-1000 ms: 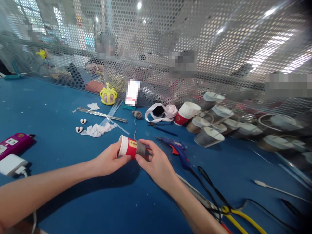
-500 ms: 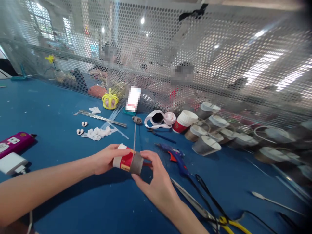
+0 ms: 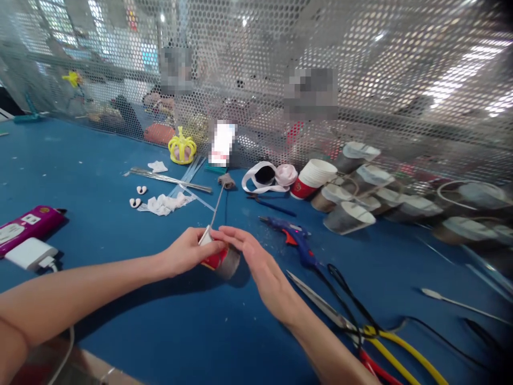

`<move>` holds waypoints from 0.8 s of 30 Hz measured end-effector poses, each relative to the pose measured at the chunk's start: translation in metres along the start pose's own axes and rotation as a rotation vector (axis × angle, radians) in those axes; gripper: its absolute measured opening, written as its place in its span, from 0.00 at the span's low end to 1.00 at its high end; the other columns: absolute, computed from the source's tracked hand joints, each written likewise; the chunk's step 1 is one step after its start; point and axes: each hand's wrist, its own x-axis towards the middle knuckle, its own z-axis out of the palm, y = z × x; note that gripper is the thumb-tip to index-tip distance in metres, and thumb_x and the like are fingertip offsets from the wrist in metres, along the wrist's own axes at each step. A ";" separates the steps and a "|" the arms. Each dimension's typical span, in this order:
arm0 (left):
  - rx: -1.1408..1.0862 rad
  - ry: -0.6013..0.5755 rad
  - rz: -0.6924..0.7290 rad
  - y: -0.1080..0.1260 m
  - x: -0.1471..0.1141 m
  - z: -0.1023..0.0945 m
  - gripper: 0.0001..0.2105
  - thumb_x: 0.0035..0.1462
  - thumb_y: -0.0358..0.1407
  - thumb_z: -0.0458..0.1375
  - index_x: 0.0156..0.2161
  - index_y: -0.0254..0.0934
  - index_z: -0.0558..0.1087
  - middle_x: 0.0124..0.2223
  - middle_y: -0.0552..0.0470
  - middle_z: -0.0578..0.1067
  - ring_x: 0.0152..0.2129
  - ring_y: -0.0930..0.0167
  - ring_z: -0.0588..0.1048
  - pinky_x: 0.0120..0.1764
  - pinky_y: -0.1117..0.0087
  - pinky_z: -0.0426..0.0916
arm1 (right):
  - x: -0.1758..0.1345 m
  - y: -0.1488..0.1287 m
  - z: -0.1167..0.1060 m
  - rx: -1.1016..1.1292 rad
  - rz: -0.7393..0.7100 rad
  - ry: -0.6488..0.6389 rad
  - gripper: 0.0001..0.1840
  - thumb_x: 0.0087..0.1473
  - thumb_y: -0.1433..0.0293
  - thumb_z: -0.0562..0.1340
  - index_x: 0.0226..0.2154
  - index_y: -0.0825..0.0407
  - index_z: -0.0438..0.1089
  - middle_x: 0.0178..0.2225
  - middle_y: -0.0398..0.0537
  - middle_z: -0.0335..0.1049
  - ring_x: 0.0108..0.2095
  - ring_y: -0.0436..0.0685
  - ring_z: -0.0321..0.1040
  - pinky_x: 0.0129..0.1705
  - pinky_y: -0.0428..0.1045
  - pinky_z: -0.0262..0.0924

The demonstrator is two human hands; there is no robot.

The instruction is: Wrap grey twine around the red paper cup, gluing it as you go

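My left hand [image 3: 188, 253] is closed round a red and white paper cup [image 3: 216, 259] tilted on its side. A grey wrapping [image 3: 229, 262] covers the end of the cup nearer my right hand. My right hand [image 3: 256, 259] lies over the cup with fingers stretched out, their tips close to the left fingers and the cup's upper side; whether they touch the yarn is unclear. A taut strand of grey yarn [image 3: 217, 206] runs from the cup up to a small bundle of grey yarn [image 3: 227, 181] on the table.
Right of my hands lie a blue glue gun [image 3: 294, 235], scissors [image 3: 320, 302] and yellow-handled pliers [image 3: 374, 331]. Stacked paper cups [image 3: 316, 179] and several grey-wrapped cups [image 3: 348, 218] stand behind. A yellow crown [image 3: 182, 147] and a phone [image 3: 222, 143] are near the mesh screen [image 3: 256, 80].
My right hand has shifted from gripping the wrapped end to lying flat over the cup's top. The cup has turned, and the strand now slants toward its left end.
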 end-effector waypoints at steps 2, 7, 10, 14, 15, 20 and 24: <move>0.027 0.029 -0.004 -0.001 0.001 -0.002 0.14 0.47 0.43 0.56 0.29 0.30 0.68 0.24 0.56 0.67 0.20 0.77 0.63 0.25 0.76 0.58 | 0.001 -0.003 -0.013 -0.134 -0.018 0.127 0.20 0.58 0.58 0.46 0.47 0.50 0.59 0.49 0.50 0.65 0.49 0.54 0.61 0.51 0.53 0.55; 0.099 0.057 -0.014 -0.001 0.000 -0.007 0.16 0.48 0.45 0.54 0.32 0.31 0.68 0.27 0.52 0.70 0.24 0.73 0.68 0.28 0.73 0.61 | -0.003 -0.005 -0.081 -0.607 0.106 0.713 0.12 0.48 0.59 0.58 0.27 0.52 0.65 0.27 0.49 0.72 0.28 0.55 0.70 0.33 0.51 0.64; 0.146 0.068 0.009 0.000 -0.001 -0.009 0.16 0.49 0.46 0.53 0.32 0.31 0.68 0.29 0.51 0.71 0.26 0.71 0.68 0.30 0.73 0.61 | -0.011 0.002 -0.114 -0.893 0.400 0.697 0.16 0.54 0.61 0.49 0.23 0.51 0.63 0.26 0.51 0.71 0.27 0.56 0.69 0.32 0.51 0.62; 0.141 0.049 0.005 -0.001 -0.001 -0.008 0.17 0.50 0.46 0.53 0.32 0.31 0.68 0.28 0.51 0.70 0.25 0.71 0.67 0.30 0.72 0.61 | -0.013 0.026 -0.119 -0.983 0.540 0.515 0.09 0.41 0.67 0.62 0.17 0.52 0.64 0.22 0.53 0.69 0.28 0.61 0.69 0.32 0.51 0.59; 0.141 0.034 0.005 -0.001 0.000 -0.008 0.17 0.50 0.46 0.53 0.32 0.31 0.68 0.28 0.51 0.70 0.25 0.71 0.68 0.30 0.72 0.61 | -0.011 0.033 -0.116 -0.985 0.551 0.499 0.08 0.39 0.69 0.63 0.16 0.53 0.64 0.23 0.54 0.69 0.29 0.61 0.69 0.33 0.51 0.59; 0.181 -0.012 0.039 -0.003 0.000 -0.009 0.17 0.52 0.46 0.52 0.33 0.31 0.69 0.29 0.51 0.71 0.27 0.71 0.68 0.31 0.72 0.62 | -0.003 0.047 -0.111 -0.943 0.596 0.549 0.06 0.41 0.75 0.58 0.27 0.57 0.67 0.29 0.58 0.69 0.34 0.63 0.68 0.36 0.52 0.58; 0.236 -0.004 0.050 -0.005 0.002 -0.010 0.18 0.53 0.47 0.50 0.32 0.31 0.68 0.29 0.51 0.71 0.26 0.71 0.68 0.30 0.73 0.62 | -0.009 0.026 -0.106 -0.774 0.541 0.585 0.18 0.46 0.72 0.57 0.42 0.59 0.59 0.33 0.54 0.71 0.30 0.56 0.69 0.33 0.49 0.61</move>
